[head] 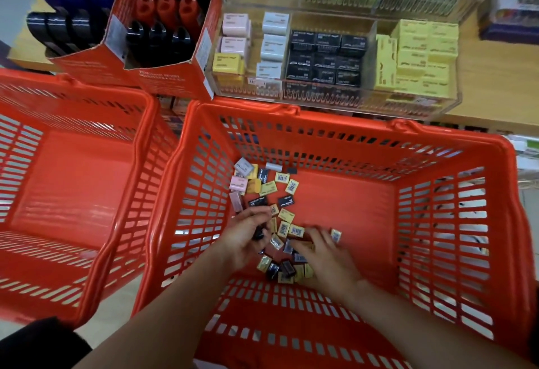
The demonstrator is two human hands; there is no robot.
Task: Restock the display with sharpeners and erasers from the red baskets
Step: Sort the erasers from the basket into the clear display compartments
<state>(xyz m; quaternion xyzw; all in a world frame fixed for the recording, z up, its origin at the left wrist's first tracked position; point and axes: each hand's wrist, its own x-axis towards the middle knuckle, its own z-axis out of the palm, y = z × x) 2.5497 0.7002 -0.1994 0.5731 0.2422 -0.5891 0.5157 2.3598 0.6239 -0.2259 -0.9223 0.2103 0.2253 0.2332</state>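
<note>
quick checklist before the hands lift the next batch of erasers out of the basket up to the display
1. Left hand holds something: ok, fingers curled round a small black box.
2. Right hand has a grip: not ok, spread flat on the loose pile.
3. Stock left in the right basket: ok, many boxes.
4. Left basket: no stock visible.
5. Room in the clear display tray: ok, gaps by the pink and yellow stacks.
6. Sharpeners in the pile: cannot tell.

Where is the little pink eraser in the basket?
In the head view, the pink eraser lies at the left edge of the pile, by the left wall of the right-hand red basket, beyond the left hand.
</note>
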